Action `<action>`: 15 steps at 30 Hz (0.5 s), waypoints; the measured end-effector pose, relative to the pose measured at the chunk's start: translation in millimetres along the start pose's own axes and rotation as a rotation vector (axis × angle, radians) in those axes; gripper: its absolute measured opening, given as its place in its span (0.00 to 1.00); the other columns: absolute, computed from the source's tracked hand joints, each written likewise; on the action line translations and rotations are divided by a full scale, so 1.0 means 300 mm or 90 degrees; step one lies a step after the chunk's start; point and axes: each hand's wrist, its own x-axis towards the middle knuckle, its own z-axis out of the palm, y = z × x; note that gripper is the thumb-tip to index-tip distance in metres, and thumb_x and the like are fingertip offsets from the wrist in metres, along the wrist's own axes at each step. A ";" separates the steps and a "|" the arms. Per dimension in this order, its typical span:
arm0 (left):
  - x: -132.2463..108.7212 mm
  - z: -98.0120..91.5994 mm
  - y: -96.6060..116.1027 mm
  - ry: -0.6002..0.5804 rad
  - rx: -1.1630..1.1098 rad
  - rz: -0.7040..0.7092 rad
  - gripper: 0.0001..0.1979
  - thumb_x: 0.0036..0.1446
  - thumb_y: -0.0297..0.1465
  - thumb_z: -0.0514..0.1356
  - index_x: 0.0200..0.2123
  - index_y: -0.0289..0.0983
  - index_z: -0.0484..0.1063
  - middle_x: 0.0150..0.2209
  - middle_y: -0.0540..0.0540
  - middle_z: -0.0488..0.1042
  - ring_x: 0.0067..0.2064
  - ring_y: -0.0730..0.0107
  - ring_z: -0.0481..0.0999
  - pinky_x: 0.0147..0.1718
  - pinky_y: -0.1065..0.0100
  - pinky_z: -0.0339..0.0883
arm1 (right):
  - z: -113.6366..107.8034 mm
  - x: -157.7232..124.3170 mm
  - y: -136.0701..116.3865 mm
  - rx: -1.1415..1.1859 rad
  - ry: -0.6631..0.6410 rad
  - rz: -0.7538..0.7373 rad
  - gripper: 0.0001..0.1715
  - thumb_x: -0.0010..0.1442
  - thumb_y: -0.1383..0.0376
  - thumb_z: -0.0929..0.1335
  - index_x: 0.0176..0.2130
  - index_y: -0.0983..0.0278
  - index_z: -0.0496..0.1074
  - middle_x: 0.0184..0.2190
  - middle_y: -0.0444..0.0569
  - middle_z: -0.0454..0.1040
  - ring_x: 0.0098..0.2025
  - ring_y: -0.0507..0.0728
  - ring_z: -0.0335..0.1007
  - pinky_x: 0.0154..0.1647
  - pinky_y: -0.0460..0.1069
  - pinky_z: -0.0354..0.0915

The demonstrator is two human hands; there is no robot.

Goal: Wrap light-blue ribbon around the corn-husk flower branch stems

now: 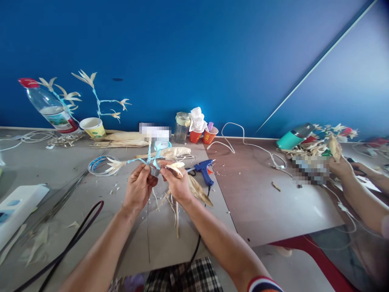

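Observation:
My left hand (139, 187) and my right hand (176, 183) meet over the table, both closed on a thin wire stem wrapped in light blue tape (149, 159). The stem carries pale husk flowers: one (115, 165) points left, another (176, 167) lies over my right fingers. A small roll of blue tape (154, 170) sits between my fingertips. Below my right hand hang loose husk strips (199, 190).
A blue glue gun (204, 168) lies just right of my hands, its cord running toward me. A finished blue branch stands in a yellow cup (93, 126); a plastic bottle (51, 107), jar (181, 127), red cups (209, 134), tape rolls (100, 164). Another person's hand (342, 166) works at right.

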 end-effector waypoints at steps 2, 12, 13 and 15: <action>0.004 -0.004 0.004 0.001 -0.001 0.013 0.16 0.47 0.35 0.66 0.22 0.37 0.59 0.16 0.58 0.56 0.17 0.82 0.56 0.19 0.76 0.55 | -0.017 0.023 0.008 -0.007 -0.007 -0.001 0.11 0.50 0.60 0.70 0.33 0.64 0.78 0.20 0.41 0.66 0.22 0.48 0.56 0.25 0.46 0.55; 0.028 -0.032 -0.012 -0.020 0.038 0.129 0.16 0.52 0.34 0.63 0.21 0.37 0.59 0.18 0.56 0.55 0.19 0.82 0.52 0.18 0.76 0.51 | -0.164 0.110 -0.082 -0.028 0.052 -0.138 0.12 0.59 0.57 0.65 0.38 0.60 0.75 0.36 0.48 0.76 0.40 0.55 0.70 0.46 0.53 0.63; 0.028 -0.034 -0.017 -0.025 0.056 0.133 0.16 0.53 0.35 0.63 0.21 0.36 0.60 0.18 0.56 0.54 0.19 0.82 0.52 0.18 0.76 0.51 | -0.158 0.097 -0.096 -0.142 0.011 -0.198 0.12 0.60 0.58 0.65 0.39 0.59 0.75 0.39 0.49 0.76 0.44 0.56 0.69 0.49 0.54 0.62; 0.028 -0.037 -0.026 -0.035 0.078 0.137 0.16 0.54 0.35 0.62 0.21 0.36 0.60 0.19 0.56 0.54 0.19 0.82 0.53 0.18 0.76 0.51 | -0.139 0.074 -0.107 -0.372 -0.063 -0.328 0.10 0.59 0.60 0.67 0.40 0.59 0.76 0.42 0.48 0.77 0.49 0.57 0.67 0.55 0.55 0.57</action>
